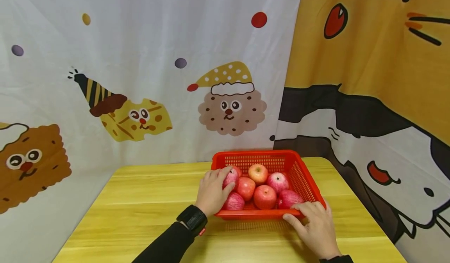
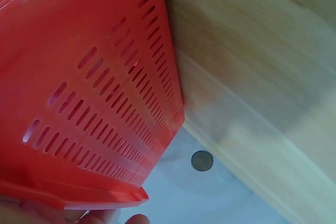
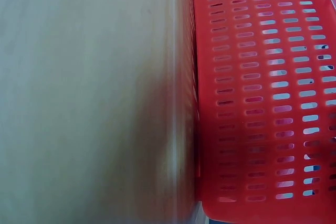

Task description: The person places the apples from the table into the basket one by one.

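Observation:
A red plastic basket (image 1: 258,213) with slotted walls stands on the table, holding several red apples. My left hand (image 1: 212,191) reaches over its left rim in the head view, thumb and fingers around a pinkish-red apple (image 1: 230,180) at that side. In the left wrist view, the outer side wall (image 2: 105,108) of the basket fills the left half, with fingertips (image 2: 137,219) past its rim. My right hand (image 1: 315,226) grips the front right corner of the rim, thumb in front. The right wrist view shows only the basket's slotted wall (image 3: 262,98) and the table.
The light wood table (image 1: 151,200) runs to a printed curtain (image 1: 140,60) behind it and another curtain (image 1: 369,111) on the right. A yellowish-red apple (image 1: 258,173) lies toward the back of the basket. A black band (image 1: 192,218) circles the left wrist.

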{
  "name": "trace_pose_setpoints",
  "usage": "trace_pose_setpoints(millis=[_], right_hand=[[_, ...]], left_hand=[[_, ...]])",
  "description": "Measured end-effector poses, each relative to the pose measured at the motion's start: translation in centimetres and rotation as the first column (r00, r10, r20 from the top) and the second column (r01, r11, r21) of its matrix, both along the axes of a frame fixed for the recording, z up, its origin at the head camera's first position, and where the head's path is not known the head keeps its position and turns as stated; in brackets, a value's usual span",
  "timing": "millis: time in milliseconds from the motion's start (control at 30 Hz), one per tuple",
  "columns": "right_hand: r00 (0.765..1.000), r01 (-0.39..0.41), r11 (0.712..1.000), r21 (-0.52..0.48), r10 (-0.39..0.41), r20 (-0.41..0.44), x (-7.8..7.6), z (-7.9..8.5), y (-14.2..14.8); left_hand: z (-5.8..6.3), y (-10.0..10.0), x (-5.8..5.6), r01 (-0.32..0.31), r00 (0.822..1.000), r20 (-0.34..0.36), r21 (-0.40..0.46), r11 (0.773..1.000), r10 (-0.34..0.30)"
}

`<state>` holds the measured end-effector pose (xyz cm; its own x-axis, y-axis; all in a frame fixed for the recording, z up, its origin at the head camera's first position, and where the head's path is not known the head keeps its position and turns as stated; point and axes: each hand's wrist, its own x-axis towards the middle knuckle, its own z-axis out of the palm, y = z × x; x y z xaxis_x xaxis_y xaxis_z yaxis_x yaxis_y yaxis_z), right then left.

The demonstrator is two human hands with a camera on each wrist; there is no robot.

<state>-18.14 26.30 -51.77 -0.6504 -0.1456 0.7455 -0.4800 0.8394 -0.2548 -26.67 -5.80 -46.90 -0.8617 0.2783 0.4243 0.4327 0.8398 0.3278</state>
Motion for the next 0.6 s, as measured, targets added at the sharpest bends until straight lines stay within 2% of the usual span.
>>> trace_pose_setpoints(millis=[100, 200, 367, 467, 600], right_hand=[[1.000, -0.001, 1.000, -0.001, 0.001, -0.002, -0.1, 0.0, 0.0], [1.000, -0.003, 1.000, -0.006, 0.003, -0.001, -0.2, -0.1, 0.0], [1.000, -0.005, 1.000, -0.002, 0.005, 0.005, -0.2, -0.3, -0.1], [1.000, -0.006, 1.000, -0.002, 0.006, 0.011, -0.2, -0.3, -0.1], [1.000, -0.002, 1.000, -0.002, 0.002, 0.010, -0.1, -0.2, 0.0]], left_hand=[[0.0, 0.1, 0.0, -0.020, 1.000, -0.022, -0.048, 0.999, 0.019], [0.0, 0.0, 0.1, -0.027, 0.999, -0.035, -0.056, 0.998, 0.025], [-0.3, -0.6, 0.3, 0.021, 0.999, -0.037, 0.066, 0.998, -0.018], [-0.3, -1.2, 0.5, 0.055, 0.998, -0.028, 0.161, 0.985, -0.051], [-0.5, -2.7, 1.2, 0.068, 0.998, -0.017, 0.216, 0.974, -0.066]])
